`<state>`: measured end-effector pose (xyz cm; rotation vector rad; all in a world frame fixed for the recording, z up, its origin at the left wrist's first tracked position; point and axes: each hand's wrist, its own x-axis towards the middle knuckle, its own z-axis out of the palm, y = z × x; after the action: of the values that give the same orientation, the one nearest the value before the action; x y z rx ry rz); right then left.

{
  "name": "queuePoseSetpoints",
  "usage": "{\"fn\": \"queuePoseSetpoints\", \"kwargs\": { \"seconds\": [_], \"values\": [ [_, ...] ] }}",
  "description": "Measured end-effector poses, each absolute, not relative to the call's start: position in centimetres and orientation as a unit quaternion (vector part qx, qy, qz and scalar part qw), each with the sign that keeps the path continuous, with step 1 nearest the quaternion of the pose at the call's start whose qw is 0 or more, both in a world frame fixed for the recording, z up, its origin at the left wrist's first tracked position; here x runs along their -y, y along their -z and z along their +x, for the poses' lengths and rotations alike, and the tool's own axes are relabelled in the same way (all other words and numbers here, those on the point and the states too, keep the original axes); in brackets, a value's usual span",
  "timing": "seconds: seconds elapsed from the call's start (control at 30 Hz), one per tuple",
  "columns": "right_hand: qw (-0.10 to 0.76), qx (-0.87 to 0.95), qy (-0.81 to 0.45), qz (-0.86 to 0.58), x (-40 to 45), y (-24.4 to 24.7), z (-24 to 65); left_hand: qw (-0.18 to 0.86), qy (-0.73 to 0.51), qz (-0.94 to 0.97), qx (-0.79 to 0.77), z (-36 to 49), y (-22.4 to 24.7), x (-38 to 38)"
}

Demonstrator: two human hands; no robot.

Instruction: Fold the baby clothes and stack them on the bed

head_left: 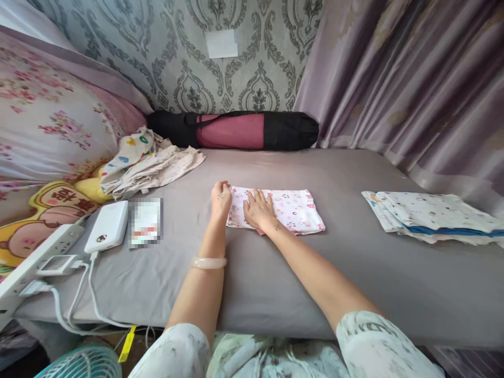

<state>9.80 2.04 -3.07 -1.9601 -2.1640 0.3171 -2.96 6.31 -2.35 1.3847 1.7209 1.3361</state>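
Observation:
A folded white cloth (295,210) with a small pink and red print lies flat on the grey sheet in front of me. My right hand (260,211) rests palm down on its left half, fingers spread. At the cloth's left edge is my left hand (221,198), with its fingers curled closed against that side. Whether the edge is pinched between those fingers is hidden. A pale bangle (208,262) circles my left forearm.
A folded stack of printed cloths (437,212) lies to the right. Crumpled cloths (151,168), a white power bank (107,226), a blurred packet (145,223) and a power strip (43,249) with cables are left. A rolled mat (232,131) lies along the wall.

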Motion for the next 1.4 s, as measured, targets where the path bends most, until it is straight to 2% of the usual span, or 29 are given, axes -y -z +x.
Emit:
{"fn": "queuePoseSetpoints", "kwargs": {
  "seconds": [0.23, 0.37, 0.67, 0.83, 0.97, 1.2, 1.4],
  "values": [
    [0.104, 0.729, -0.102, -0.669, -2.1, 2.1, 8.9, 0.282, -0.532, 0.502, -0.621, -3.2, 3.0, -6.9],
    [0.138, 0.766, -0.078, -0.623, -2.0, 1.3, 6.6, 0.277, -0.552, 0.491, -0.615, -3.5, 3.0, -7.1],
    [0.14, 0.785, -0.078, -0.599, -1.8, 3.0, 4.3, 0.29, -0.547, 0.476, -0.625, -3.8, 3.0, -7.0],
    [0.137, 0.789, -0.129, -0.585, -2.4, 2.3, 5.4, 0.28, -0.523, 0.494, -0.636, -3.6, 2.7, -6.8],
    [0.144, 0.773, -0.111, -0.608, -2.7, 1.5, 8.7, 0.242, -0.454, 0.583, -0.629, -2.5, 2.4, -6.3],
    [0.08, 0.772, -0.087, -0.625, -2.4, 2.8, 13.3, 0.09, -0.191, 0.8, -0.561, 0.5, 3.3, -4.5],
    [0.081, 0.779, -0.105, -0.613, -2.4, 2.9, 13.6, 0.063, -0.129, 0.807, -0.572, 0.7, 3.0, -3.9]
  ]
}}
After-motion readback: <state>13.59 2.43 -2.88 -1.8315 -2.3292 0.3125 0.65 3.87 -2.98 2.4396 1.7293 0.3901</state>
